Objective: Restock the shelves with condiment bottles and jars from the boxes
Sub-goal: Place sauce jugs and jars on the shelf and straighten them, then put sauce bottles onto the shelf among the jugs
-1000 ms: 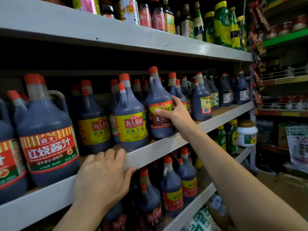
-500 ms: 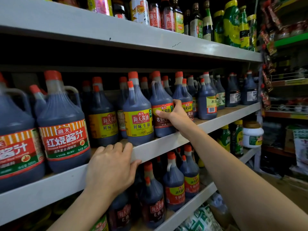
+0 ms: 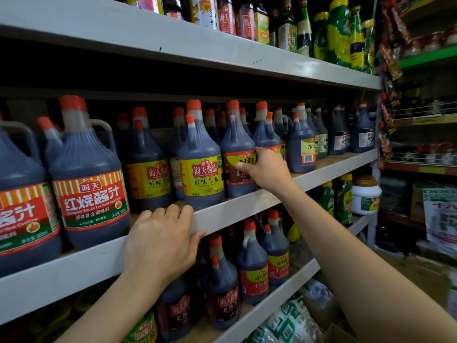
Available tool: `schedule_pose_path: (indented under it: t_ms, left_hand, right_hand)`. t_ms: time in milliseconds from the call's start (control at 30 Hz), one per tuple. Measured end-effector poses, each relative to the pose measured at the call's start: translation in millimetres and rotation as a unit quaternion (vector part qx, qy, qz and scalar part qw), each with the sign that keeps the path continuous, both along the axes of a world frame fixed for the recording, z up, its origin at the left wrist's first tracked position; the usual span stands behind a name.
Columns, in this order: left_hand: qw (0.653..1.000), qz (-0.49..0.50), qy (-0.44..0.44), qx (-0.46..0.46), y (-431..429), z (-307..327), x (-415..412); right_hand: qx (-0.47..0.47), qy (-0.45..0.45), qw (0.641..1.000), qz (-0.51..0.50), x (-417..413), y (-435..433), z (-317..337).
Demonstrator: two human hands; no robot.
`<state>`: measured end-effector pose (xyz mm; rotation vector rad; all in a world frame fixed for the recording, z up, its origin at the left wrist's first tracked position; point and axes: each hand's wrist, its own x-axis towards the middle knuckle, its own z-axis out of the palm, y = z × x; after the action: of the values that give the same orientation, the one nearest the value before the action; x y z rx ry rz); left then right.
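Right hand (image 3: 268,169) reaches up and forward to the middle shelf (image 3: 321,173), its fingers wrapped round the right side of a dark soy jug (image 3: 236,144) and its thumb pressed on the jug's red and yellow label. The jug stands upright at the shelf's front edge, grasped at label height. Just left of that hand, touching the held jug, stands a yellow-label jug (image 3: 201,157), and left of that another like it, set slightly further back. Right of the hand, partly hidden behind it, is one more dark jug, then a blue-label bottle (image 3: 300,147) near the shelf edge.

Left hand (image 3: 160,243) is lower and to the left, clamped on the front lip of the same shelf, fingers curled over the top and thumb under the edge; it holds no bottle. Up and left of it stands a large red-label jug (image 3: 86,174). Below both hands, the lower shelf holds more dark jugs with red caps.
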<state>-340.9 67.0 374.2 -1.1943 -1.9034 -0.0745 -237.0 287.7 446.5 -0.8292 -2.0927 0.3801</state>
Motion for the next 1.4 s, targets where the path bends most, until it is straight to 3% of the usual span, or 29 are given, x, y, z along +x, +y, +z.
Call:
schedule_pose_path:
  t_ms: [67, 233, 400, 900, 967, 1100, 1167, 1267, 1333, 1400]
  left_hand:
    - [1.0, -0.009, 0.003, 0.005, 0.5, -0.2, -0.6]
    - [1.0, -0.023, 0.006, 0.009, 0.2, 0.0, -1.3]
    - [0.999, -0.029, 0.008, 0.017, 1.3, -1.4, -2.7]
    - [0.998, -0.054, 0.009, 0.036, 2.0, -5.4, -6.7]
    - [0.998, -0.048, 0.002, 0.03, 1.7, -4.8, -5.1]
    - [0.997, -0.052, -0.021, 0.059, -3.4, 0.6, -0.2]
    - [0.982, -0.132, -0.048, 0.129, -2.4, -3.9, 13.7]
    - [0.922, -0.302, -0.107, 0.217, 17.2, -40.6, 88.0]
    - [0.875, -0.395, -0.222, 0.172, 25.8, -91.2, 164.4]
    - [0.821, -0.439, -0.361, 0.063, 19.5, -150.7, 232.5]
  right_hand:
    - [-0.016, 0.042, 0.999, 0.019, 1.7, -3.1, -3.8]
    - [0.013, 0.131, 0.989, -0.065, -3.5, -17.6, -35.3]
    - [-0.021, 0.127, 0.984, -0.123, -23.5, -24.7, -39.9]
    - [-0.024, 0.102, 0.989, -0.103, -30.5, -18.8, -40.5]
    - [-0.01, 0.135, 0.985, -0.104, -19.4, -27.2, -42.4]
    - [-0.014, 0.289, 0.949, -0.128, 42.9, -55.7, -81.3]
    - [-0.044, 0.288, 0.943, -0.161, 90.5, -74.6, -136.1]
    - [-0.143, 0.219, 0.938, -0.229, 165.9, -116.2, -240.8]
    - [-0.236, 0.168, 0.913, -0.288, 213.2, -151.4, -312.6]
    - [-0.325, 0.106, 0.87, -0.356, 255.4, -190.8, -378.5]
